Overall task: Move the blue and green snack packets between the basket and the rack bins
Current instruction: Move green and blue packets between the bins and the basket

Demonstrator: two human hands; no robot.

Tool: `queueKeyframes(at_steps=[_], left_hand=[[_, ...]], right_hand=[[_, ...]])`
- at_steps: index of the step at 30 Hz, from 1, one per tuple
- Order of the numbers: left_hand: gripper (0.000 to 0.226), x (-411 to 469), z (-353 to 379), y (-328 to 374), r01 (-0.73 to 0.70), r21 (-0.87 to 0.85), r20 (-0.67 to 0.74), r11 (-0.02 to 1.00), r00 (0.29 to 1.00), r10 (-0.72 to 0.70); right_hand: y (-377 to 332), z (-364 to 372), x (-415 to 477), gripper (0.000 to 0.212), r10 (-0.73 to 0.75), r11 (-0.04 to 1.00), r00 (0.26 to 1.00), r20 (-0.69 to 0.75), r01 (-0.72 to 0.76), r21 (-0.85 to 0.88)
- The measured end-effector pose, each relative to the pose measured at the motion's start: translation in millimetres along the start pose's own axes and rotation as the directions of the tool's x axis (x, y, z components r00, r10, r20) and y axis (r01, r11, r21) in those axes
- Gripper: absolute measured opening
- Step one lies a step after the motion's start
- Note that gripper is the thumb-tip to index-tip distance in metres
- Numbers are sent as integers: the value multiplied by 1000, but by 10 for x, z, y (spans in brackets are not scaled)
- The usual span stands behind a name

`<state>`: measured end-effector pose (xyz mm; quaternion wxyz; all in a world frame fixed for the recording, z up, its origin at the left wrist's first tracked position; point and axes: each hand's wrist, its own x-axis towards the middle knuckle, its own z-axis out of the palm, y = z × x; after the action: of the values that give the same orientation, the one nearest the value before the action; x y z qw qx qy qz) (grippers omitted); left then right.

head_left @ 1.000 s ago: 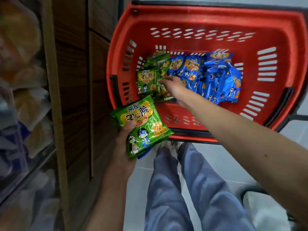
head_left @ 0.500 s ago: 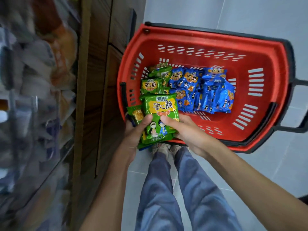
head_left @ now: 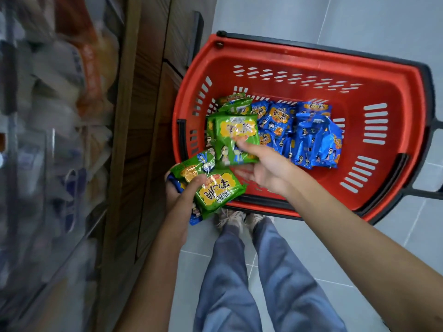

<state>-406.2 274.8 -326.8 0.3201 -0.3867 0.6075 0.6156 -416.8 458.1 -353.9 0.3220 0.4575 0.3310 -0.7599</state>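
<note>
A person stands over a red basket (head_left: 395, 97) on a grey tiled floor, with a wooden rack frame (head_left: 143, 116) close on their left. The left hand (head_left: 178, 190) is closed around a small stack of packets: a green packet (head_left: 218, 190) on top, another green one under it, and a blue edge poking out at the bottom near the wrist. I make that at least 3, though the stack hides its own count. The right hand (head_left: 261, 168) is pinching one more green snack packet (head_left: 236, 140) by its lower edge, thumb on the printed face, holding it just above the basket's near-left corner.

Inside the basket a few green packets (head_left: 233, 101) lie bunched at the left and a bigger heap of blue packets (head_left: 314, 137) sits in the middle, touching them.

To my eye this is the gathering step: packets are coming out of the basket and being piled into the left hand for the rack. The next move looks like laying the pinched packet onto that stack without letting the slippery top one slide off, then turning left to the bins. The shelf contents (head_left: 60, 104) are too blurred to tell which bin takes which colour
</note>
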Motion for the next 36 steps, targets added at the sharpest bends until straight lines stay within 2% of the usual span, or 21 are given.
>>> queueKeyframes(at_steps=[2,4,7,10,13,16,18,19,21,24,26,27,29,31,33,36], left_hand=[[50,17,-18,-52,2,9,-10,1000,1000,-2],[54,22,-28,-104,-3,35,16,999,1000,2],[48,25,-18,-167,3,31,53,1000,999,-5],[60,20,3,-189,22,9,54,1000,998,-23],[72,26,10,-177,49,-28,44,998,998,-48],[74,48,10,-152,52,-50,33,997,998,-51],[73,74,9,-132,43,-55,23,998,999,-42],[72,87,11,-121,35,-54,19,998,999,-34],[71,112,38,-90,18,-49,14,999,1000,-18],[60,155,104,-55,-5,-49,13,999,1000,5],[50,173,149,-43,-20,-27,7,999,1000,20],[47,176,172,-33,-32,-11,1,999,999,32],[46,169,236,-9,-77,23,-3,997,997,77],[42,171,312,16,-112,59,-35,992,993,114],[32,191,367,34,-125,111,-108,986,985,137],[34,228,373,34,-132,221,-169,966,971,172]], right_hand=[[-63,13,214,19,-13,999,987,-158,21,46],[-134,35,442,13,-42,997,965,-260,25,-70],[-226,134,716,12,-59,976,972,-226,9,-218],[-280,224,913,25,-91,910,979,-184,7,-416],[-262,215,1048,25,-123,820,971,-206,-17,-573],[-236,109,1088,53,-130,730,967,-221,-58,-681],[-220,63,999,59,-215,674,947,-240,-34,-738],[-211,56,925,56,-275,664,926,-258,-12,-748],[-185,63,717,48,-310,727,916,-254,57,-685],[-133,74,268,39,-119,841,992,-50,74,-535],[-41,32,27,24,-46,813,996,72,80,-577],[19,16,-55,21,-56,798,993,103,107,-594],[141,-7,-120,25,-128,803,987,100,162,-574],[202,-2,-140,22,-157,863,985,73,172,-475],[195,-10,-115,17,-124,915,990,62,139,-380],[108,-57,-23,29,-54,929,997,58,71,-364]])
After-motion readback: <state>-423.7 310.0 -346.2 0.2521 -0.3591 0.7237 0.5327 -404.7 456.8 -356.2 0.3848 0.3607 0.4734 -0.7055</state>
